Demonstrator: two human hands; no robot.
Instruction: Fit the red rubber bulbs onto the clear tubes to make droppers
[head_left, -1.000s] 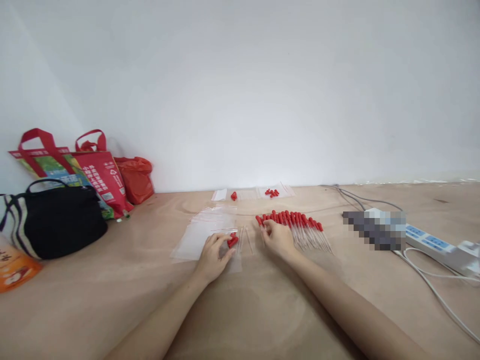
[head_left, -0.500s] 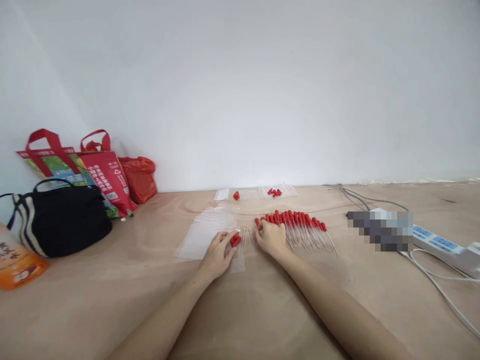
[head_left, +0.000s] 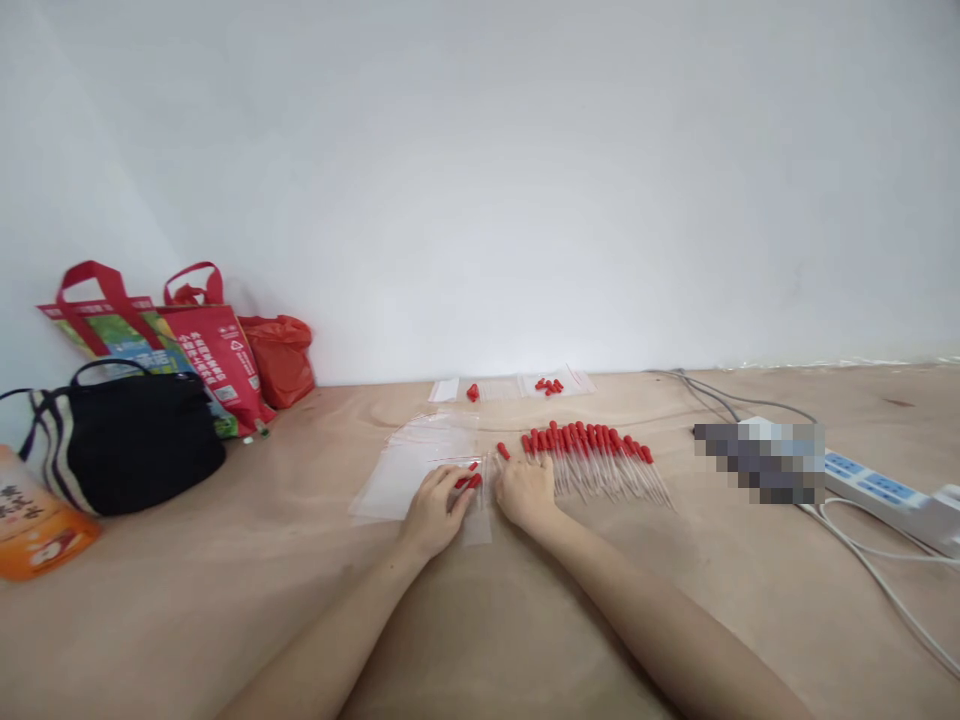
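Note:
My left hand (head_left: 435,508) curls its fingers and thumb round a few red rubber bulbs (head_left: 474,481), at the right edge of the fanned clear zip bags (head_left: 405,465). Whether glass tubes are fitted to these bulbs is mostly hidden. My right hand (head_left: 526,490) is closed on a glass dropper whose red bulb (head_left: 503,451) pokes out past the fingertips; its tube is largely covered. Just right of that hand lies a row of droppers (head_left: 600,465), red bulbs pointing away and clear tubes toward me. A clear bag's end (head_left: 477,530) shows between my hands.
By the wall lie small clear bags (head_left: 574,382) with loose red bulbs (head_left: 473,393) and thin tubes. To the left stand a black bag (head_left: 142,440), red shopping bags (head_left: 214,355) and an orange pouch (head_left: 45,530). A power strip (head_left: 874,485) with cables is at right.
My right hand has moved left, bringing one dropper away from the row's left end toward my left hand. The bulbs at my left fingertips have shifted slightly.

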